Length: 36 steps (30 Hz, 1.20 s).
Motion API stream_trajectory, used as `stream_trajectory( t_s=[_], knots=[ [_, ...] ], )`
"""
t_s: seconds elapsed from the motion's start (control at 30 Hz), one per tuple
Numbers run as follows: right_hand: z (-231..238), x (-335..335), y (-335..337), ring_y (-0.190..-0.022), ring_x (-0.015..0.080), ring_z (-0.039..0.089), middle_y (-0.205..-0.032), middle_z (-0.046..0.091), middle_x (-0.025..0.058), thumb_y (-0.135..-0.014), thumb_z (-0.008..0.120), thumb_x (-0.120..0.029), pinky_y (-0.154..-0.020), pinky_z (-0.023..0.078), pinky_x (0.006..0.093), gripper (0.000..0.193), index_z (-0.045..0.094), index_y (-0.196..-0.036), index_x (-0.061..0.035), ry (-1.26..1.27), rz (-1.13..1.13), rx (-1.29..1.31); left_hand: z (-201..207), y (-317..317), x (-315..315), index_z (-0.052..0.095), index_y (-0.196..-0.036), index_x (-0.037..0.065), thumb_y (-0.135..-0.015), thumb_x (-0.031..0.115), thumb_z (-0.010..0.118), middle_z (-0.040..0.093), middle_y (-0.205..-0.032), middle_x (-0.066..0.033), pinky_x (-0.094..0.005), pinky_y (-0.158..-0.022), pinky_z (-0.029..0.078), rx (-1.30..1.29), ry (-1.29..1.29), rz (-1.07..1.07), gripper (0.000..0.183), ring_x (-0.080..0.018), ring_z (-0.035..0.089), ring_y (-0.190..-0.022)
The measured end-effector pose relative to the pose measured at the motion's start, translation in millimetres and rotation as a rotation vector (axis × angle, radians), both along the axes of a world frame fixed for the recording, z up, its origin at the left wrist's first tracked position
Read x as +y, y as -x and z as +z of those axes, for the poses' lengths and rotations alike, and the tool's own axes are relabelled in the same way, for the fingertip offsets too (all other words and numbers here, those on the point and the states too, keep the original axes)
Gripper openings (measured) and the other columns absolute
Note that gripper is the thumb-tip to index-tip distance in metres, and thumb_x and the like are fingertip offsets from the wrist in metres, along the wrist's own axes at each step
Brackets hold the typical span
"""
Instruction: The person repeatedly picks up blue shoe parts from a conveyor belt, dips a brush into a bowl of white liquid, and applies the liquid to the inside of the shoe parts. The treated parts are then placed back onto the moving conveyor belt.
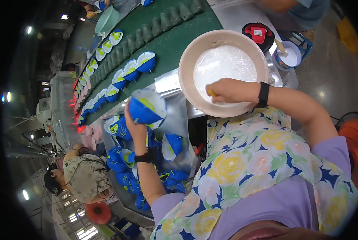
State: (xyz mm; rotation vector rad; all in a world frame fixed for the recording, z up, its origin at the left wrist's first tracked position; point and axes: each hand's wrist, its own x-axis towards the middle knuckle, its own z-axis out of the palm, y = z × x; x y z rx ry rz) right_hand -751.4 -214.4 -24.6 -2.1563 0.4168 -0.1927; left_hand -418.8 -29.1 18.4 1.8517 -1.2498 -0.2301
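My left hand (136, 127) is closed on a blue shoe upper (146, 110) with a white inside and a yellow-green patch, held up beside the conveyor. My right hand (232, 91) reaches over the near rim of a large beige basin (184, 76). White liquid (225, 60) fills the basin's bottom. Between the right fingers a small yellow piece (212, 93) shows, perhaps a sponge; most of it is hidden. Below the left hand, a metal bin (178, 116) holds a heap of more blue shoe uppers (173, 145).
On the green conveyor (167, 44) stand rows of grey lasts (147, 33) and blue-and-white uppers (127, 72). Right of the basin are a black-and-red pouch (259, 35) and a bucket (288, 56) with white liquid and a brush. Another person (87, 172) sits at left; a co-worker's arm (281, 5) shows at top right.
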Motion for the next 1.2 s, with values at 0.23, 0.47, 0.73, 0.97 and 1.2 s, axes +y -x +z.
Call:
stream_trajectory(
  t_s=[0.23, 0.47, 0.73, 0.97, 1.2],
  knots=[
    [5.4, -49.0, 48.0, -0.080, 0.0365, 0.065, -0.084, 0.066, 0.0177, -0.088, 0.067, -0.017, -0.071, 0.050, 0.0424, 0.020, 0.059, -0.101, -0.0043, 0.098, -0.175, -0.176, -10.6, 3.9, -49.2, 0.046, -0.140, 0.005, -0.097, 0.013, 0.059, 0.058, -0.132, -0.0077, -0.0381, -0.103, 0.047, 0.973, -0.122, -0.187, 0.045, -0.0219, 0.059, -0.118],
    [62.7, -85.6, 43.8, -0.073, 0.0279, 0.066, -0.083, 0.066, 0.0138, -0.091, 0.068, -0.021, -0.066, 0.049, 0.0357, 0.022, 0.059, -0.101, -0.0039, 0.027, -0.306, -0.548, -9.7, 42.4, -106.4, 0.043, -0.143, 0.005, -0.100, 0.027, 0.058, 0.057, -0.135, -0.0096, -0.0411, -0.101, 0.050, 0.810, -0.379, -0.428, 0.050, -0.0237, 0.060, -0.120],
    [67.2, -81.0, 43.3, -0.062, 0.0296, 0.064, -0.070, 0.064, 0.0164, -0.087, 0.072, -0.028, -0.059, 0.050, 0.0339, 0.032, 0.056, -0.089, 0.0002, -0.001, -0.629, -0.526, -52.4, 46.7, -121.8, 0.038, -0.146, 0.007, -0.091, 0.011, 0.063, 0.053, -0.139, -0.0108, -0.0434, -0.106, 0.044, 0.716, -0.023, -0.370, 0.060, -0.0279, 0.056, -0.125],
    [34.0, -56.4, 23.5, -0.061, 0.0222, 0.066, -0.074, 0.068, 0.0164, -0.088, 0.072, -0.030, -0.055, 0.052, 0.0306, 0.038, 0.060, -0.090, 0.0057, -0.277, -0.790, -0.524, -86.9, 85.1, -110.7, 0.037, -0.145, 0.013, -0.096, 0.020, 0.059, 0.047, -0.143, -0.0097, -0.0454, -0.110, 0.040, 0.559, 0.409, -0.131, 0.055, -0.0254, 0.048, -0.129],
    [32.2, -37.9, 17.4, -0.061, 0.0144, 0.066, -0.076, 0.068, 0.0124, -0.089, 0.072, -0.028, -0.054, 0.052, 0.0259, 0.037, 0.059, -0.095, 0.0059, -0.597, -0.711, -0.555, -43.9, 105.0, -125.8, 0.049, -0.133, 0.003, -0.091, 0.013, 0.063, 0.055, -0.131, -0.0103, -0.0406, -0.106, 0.043, 0.156, 0.499, -0.284, 0.046, -0.0251, 0.054, -0.121]
  ],
)
